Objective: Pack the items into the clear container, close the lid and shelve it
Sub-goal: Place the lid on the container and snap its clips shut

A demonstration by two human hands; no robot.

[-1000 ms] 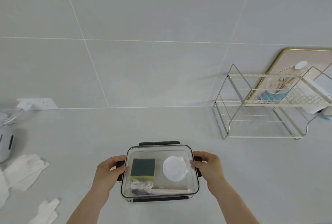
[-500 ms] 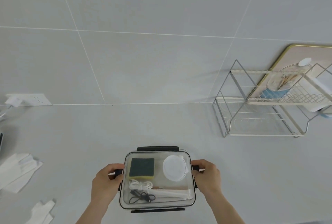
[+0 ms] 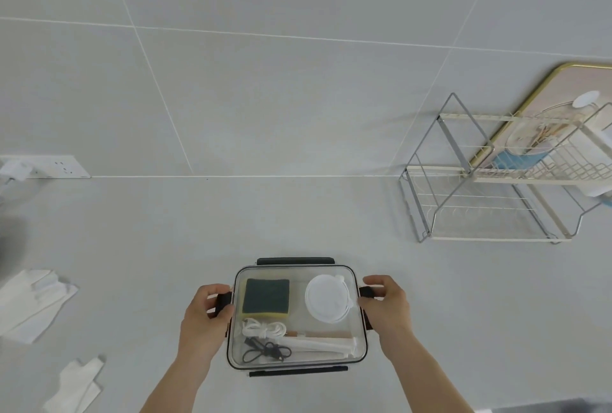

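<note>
The clear container [image 3: 298,271] sits on the counter near the front edge, its clear lid on and black latches on all sides. Through the lid I see a green-and-yellow sponge [image 3: 265,298], a white round disc [image 3: 327,298], a coiled white cable [image 3: 263,329], a black cable [image 3: 265,351] and white sticks [image 3: 318,344]. My left hand [image 3: 203,320] grips the left side latch. My right hand [image 3: 385,308] grips the right side latch. The wire shelf rack [image 3: 470,207] stands at the back right.
The rack's upper tier holds a glass jar [image 3: 526,141] and a blue item, with a gold-framed board [image 3: 563,81] behind. White cloths [image 3: 29,306] and a smaller white piece [image 3: 76,386] lie at the left. A wall socket [image 3: 56,165] is at far left.
The view has shifted slightly and the container sits a little nearer to me. Both hands stay on the side latches, with the fingers now curled over them.
</note>
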